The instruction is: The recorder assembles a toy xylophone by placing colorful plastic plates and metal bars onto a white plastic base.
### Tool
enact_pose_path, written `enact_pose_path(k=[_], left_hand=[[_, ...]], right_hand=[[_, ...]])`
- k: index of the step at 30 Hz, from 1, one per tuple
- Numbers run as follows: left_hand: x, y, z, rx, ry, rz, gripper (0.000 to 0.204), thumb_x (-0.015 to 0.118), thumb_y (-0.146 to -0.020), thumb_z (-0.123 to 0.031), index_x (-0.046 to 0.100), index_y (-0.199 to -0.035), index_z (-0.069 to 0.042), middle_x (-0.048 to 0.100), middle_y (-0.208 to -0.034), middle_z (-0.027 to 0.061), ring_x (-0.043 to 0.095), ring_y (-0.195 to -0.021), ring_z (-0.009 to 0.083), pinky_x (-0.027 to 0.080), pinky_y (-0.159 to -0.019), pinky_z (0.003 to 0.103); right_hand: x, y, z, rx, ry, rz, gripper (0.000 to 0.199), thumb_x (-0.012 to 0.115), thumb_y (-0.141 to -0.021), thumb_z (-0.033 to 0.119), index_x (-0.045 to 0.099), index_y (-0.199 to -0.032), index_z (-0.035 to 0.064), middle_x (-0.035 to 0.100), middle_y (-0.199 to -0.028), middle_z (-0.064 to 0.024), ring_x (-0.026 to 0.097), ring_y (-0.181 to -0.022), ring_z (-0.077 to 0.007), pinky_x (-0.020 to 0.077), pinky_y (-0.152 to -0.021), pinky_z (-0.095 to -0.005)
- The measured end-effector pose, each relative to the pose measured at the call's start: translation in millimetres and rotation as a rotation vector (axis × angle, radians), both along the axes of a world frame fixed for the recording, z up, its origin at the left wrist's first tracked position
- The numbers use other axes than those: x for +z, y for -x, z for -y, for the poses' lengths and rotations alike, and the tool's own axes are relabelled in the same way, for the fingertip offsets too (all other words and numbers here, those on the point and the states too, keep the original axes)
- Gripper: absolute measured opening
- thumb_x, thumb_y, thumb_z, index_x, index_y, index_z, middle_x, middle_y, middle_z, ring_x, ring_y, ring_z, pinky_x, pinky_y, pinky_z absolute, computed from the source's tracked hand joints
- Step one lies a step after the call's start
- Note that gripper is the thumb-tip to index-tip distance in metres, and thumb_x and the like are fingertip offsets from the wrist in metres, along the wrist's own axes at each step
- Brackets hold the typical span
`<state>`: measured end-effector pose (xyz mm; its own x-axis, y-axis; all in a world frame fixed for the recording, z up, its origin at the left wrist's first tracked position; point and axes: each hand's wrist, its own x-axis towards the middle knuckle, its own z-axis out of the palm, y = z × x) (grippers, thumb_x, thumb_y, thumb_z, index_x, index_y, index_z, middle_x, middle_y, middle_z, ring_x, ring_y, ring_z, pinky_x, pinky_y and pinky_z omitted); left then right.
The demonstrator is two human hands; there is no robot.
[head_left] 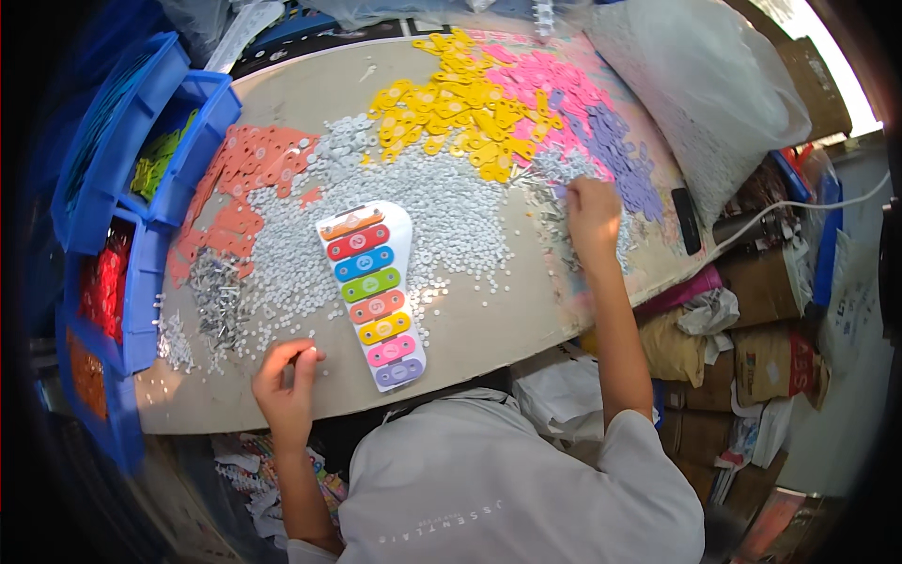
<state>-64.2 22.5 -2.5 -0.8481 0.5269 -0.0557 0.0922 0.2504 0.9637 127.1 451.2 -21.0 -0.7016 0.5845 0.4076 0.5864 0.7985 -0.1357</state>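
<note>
A toy xylophone (408,246) with a white base and a row of coloured bars lies on the table in front of me. To its left, near the table's front edge, my left hand (285,381) is closed in a pinch. A small white piece (313,352) shows at its fingertips. On the right, my right hand (594,216) is closed with its fingertips down at a pile of small silvery and white parts (554,169). What those fingers hold, if anything, is hidden.
Small white washer-like pieces (451,207) spread across the middle of the table. Yellow bars (442,103), pink bars (545,80), purple bars (625,155) and orange-red bars (258,155) lie around them. Metal pins (218,291) heap at left. Blue bins (141,282) and a plastic sack (695,85) flank the table.
</note>
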Motion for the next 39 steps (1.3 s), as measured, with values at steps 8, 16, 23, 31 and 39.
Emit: enact_pose_path(k=[8,16,23,31,39], left_hand=[[18.7,47.5,-52.9,-0.182,-0.108,0.357,0.016,0.067,-0.096,-0.01,0.068,-0.106,0.002,0.071,-0.086,0.0055,0.066,-0.079,0.01,0.047,-0.066,0.022],[-13.9,110.7,-101.5,-0.277,-0.216,0.483,0.016,0.066,-0.098,-0.018,0.07,-0.103,-0.003,0.07,-0.084,0.0014,0.059,-0.072,0.0051,0.044,-0.06,0.02],[-23.1,114.8,-111.6,-0.327,-0.191,0.45,0.015,0.068,-0.097,-0.018,0.071,-0.101,-0.004,0.067,-0.079,-0.0034,0.056,-0.067,0.003,0.041,-0.056,0.019],[-27.0,115.1,-115.4,-0.262,-0.045,0.373,0.024,0.072,-0.094,-0.025,0.064,-0.097,-0.004,0.061,-0.067,-0.0009,0.051,-0.055,0.0043,0.033,-0.045,0.02],[-14.5,127.2,-125.9,-0.429,0.17,0.474,0.033,0.072,-0.093,-0.035,0.057,-0.087,-0.007,0.05,-0.063,-0.0034,0.041,-0.048,0.005,0.026,-0.041,0.024]], right_hand=[[42.3,91.4,93.4,0.295,0.361,-0.464,0.007,0.069,-0.088,0.002,0.064,-0.092,0.0012,0.066,-0.09,-0.0115,0.062,-0.085,-0.0306,0.049,-0.077,-0.0404],[18.6,158.0,126.1,0.588,0.505,-0.307,0.009,0.071,-0.086,0.005,0.064,-0.09,0.0023,0.067,-0.09,-0.0113,0.06,-0.089,-0.0304,0.0477,-0.08,-0.0412],[10.4,161.0,126.4,0.644,0.375,-0.263,0.009,0.072,-0.086,0.005,0.064,-0.091,0.003,0.066,-0.088,-0.0112,0.06,-0.089,-0.0306,0.0479,-0.081,-0.0411],[32.9,168.3,116.8,0.345,0.851,0.06,0.022,0.076,-0.089,0.022,0.066,-0.093,0.0031,0.064,-0.072,-0.0076,0.061,-0.068,-0.0177,0.0473,-0.062,-0.0334],[24.3,182.9,85.2,0.435,1.009,0.358,0.036,0.071,-0.095,0.038,0.07,-0.09,0.0024,0.062,-0.071,0.0,0.052,-0.063,-0.0072,0.0398,-0.055,-0.0264]])
